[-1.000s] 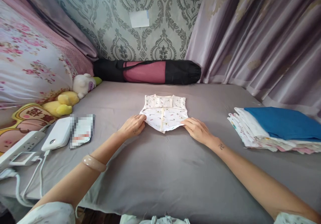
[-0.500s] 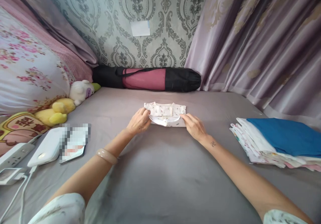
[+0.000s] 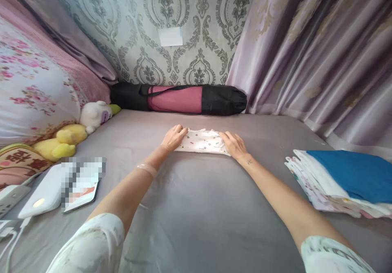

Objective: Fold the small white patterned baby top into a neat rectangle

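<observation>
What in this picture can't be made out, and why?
Head view only.
Phone screen: pixelated blur.
Ends of the folded garment: covered by the left hand and right hand.
Cloth stack: cut off by the right edge.
Power strip: cut off by the left edge.

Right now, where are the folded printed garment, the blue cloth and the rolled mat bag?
folded printed garment (image 3: 202,142): head view, middle of its top layer.
blue cloth (image 3: 352,175): head view, centre of its upper face.
rolled mat bag (image 3: 176,99): head view, pink middle section.
</observation>
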### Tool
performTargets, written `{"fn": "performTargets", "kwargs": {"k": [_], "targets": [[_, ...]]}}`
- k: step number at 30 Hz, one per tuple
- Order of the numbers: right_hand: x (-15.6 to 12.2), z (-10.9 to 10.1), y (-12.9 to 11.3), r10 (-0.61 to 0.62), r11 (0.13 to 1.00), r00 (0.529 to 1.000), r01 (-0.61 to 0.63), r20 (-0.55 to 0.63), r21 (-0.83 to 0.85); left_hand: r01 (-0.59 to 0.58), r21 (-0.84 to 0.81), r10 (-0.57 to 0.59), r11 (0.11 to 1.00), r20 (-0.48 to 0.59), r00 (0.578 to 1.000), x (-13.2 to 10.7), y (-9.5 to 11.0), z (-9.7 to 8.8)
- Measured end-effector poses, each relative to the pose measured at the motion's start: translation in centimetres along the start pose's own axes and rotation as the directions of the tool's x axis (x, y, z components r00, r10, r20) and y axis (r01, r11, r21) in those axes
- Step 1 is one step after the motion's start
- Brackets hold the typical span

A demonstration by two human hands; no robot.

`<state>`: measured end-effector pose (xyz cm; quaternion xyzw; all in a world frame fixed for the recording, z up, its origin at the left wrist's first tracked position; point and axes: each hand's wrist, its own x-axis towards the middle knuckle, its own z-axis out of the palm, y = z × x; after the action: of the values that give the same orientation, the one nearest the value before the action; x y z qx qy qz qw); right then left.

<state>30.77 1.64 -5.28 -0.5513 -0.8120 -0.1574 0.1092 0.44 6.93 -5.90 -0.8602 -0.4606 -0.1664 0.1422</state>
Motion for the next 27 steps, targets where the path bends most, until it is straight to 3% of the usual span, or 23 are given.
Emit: {"fn": "performTargets", "kwargs": {"k": [3, 6, 10, 11, 13, 15, 17, 22, 24, 27], "targets": [[0.9, 0.2, 0.3, 0.052, 0.995, 0.99, -0.062, 0.128, 0.076, 0.09, -0.102, -0.081, 0.991, 0.081, 0.993, 0.8, -0.2, 0.8], [1.6, 0.8, 0.7, 0.183, 0.954, 0.963, -0.223, 0.197, 0.2, 0.302, -0.275, -0.255, 0.913, 0.192, 0.948, 1.3, -0.6, 1.2], [2.3, 1.5, 1.3, 0.402, 0.817, 0.874, -0.477, 0.272, 0.325, 0.641, -0.415, -0.542, 0.646, 0.342, 0.768, 1.3, -1.7, 1.1], [2.3, 1.6, 1.4, 0.445, 0.776, 0.843, -0.531, 0.301, 0.34, 0.683, -0.434, -0.574, 0.588, 0.371, 0.73, 1.2, -2.0, 1.0], [2.3, 1.6, 1.3, 0.502, 0.715, 0.793, -0.605, 0.345, 0.35, 0.718, -0.453, -0.591, 0.528, 0.412, 0.694, 0.8, -2.4, 0.9], [2.0, 1.4, 0.9, 0.51, 0.716, 0.787, -0.612, 0.347, 0.335, 0.72, -0.434, -0.579, 0.542, 0.428, 0.694, 0.3, -2.4, 0.9], [1.7, 1.2, 0.4, 0.493, 0.76, 0.809, -0.579, 0.319, 0.296, 0.702, -0.385, -0.577, 0.599, 0.401, 0.712, 0.0, -2.0, 0.8], [1.2, 0.6, -0.5, 0.472, 0.829, 0.861, -0.507, 0.192, 0.235, 0.577, -0.312, -0.562, 0.755, 0.146, 0.814, -0.3, -0.3, 0.6], [1.2, 0.5, -0.5, 0.46, 0.841, 0.86, -0.502, 0.221, 0.203, 0.568, -0.251, -0.537, 0.784, 0.185, 0.823, -0.5, 0.2, 0.4], [1.3, 0.2, -0.4, 0.451, 0.857, 0.85, -0.497, 0.271, 0.133, 0.588, -0.139, -0.526, 0.797, 0.318, 0.789, -0.7, 0.5, 0.0]]}}
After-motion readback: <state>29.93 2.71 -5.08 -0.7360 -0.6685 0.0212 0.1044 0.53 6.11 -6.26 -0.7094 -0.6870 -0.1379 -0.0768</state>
